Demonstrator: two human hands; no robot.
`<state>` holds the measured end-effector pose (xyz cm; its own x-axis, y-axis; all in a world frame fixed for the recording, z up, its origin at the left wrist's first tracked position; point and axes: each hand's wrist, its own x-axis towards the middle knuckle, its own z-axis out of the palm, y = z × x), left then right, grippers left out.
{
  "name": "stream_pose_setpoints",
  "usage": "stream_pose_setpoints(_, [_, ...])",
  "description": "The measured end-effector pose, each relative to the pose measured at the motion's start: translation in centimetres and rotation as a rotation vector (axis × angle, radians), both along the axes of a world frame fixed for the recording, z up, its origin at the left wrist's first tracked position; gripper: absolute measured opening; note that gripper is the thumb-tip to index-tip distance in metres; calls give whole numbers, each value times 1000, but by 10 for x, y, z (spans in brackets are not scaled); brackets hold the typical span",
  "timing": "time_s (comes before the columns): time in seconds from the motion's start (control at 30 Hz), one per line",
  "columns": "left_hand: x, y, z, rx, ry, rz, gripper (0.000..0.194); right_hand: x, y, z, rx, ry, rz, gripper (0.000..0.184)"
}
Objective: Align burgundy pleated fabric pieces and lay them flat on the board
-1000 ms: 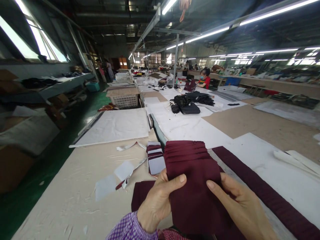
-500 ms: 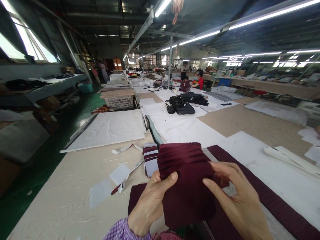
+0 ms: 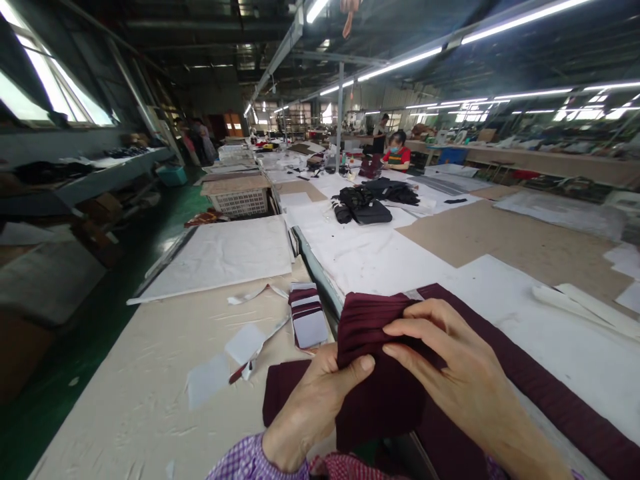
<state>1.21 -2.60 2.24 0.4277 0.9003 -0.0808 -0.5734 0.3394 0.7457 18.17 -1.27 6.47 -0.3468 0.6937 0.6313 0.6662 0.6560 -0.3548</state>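
Observation:
A bundle of maroon fabric pieces (image 3: 377, 403) is held up in front of me, its layered edges fanned along the top. My left hand (image 3: 317, 403) is closed round the left side, thumb lying on the front. With thumb and fingertips together, my right hand (image 3: 450, 363) pinches the cloth near the upper right edge. Beneath the hands lies another piece of maroon cloth (image 3: 280, 387). A long maroon fabric stack (image 3: 555, 393) runs along the table at the right. Just beyond my left hand rests a small pile of white and maroon pieces (image 3: 307, 323).
Pale paper scraps (image 3: 245, 343) lie on the beige table (image 3: 135, 400) at left. Dark folded garments (image 3: 367, 203) sit farther along the white tabletop (image 3: 375, 260). A plastic crate (image 3: 240, 203) stands beyond a white sheet. A person in red (image 3: 397, 157) works at the far table.
My right hand has moved left and up from the bundle's right edge onto its fanned layers, fingers now closed on the cloth. The bundle's top is more curved, and the view has shifted slightly.

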Motion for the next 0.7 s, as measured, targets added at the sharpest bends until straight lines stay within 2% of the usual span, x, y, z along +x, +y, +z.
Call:
stream_pose_setpoints(0.13, [1, 1, 0, 32, 24, 4, 29, -1, 3, 3, -18, 15, 6, 6])
stream_pose_setpoints(0.5, [2, 5, 0, 104, 148, 35, 29, -4, 8, 6, -55, -55, 86, 13])
stream_pose_setpoints(0.7, [1, 7, -3, 122, 213, 37, 28, -7, 12, 10, -34, -73, 128, 10])
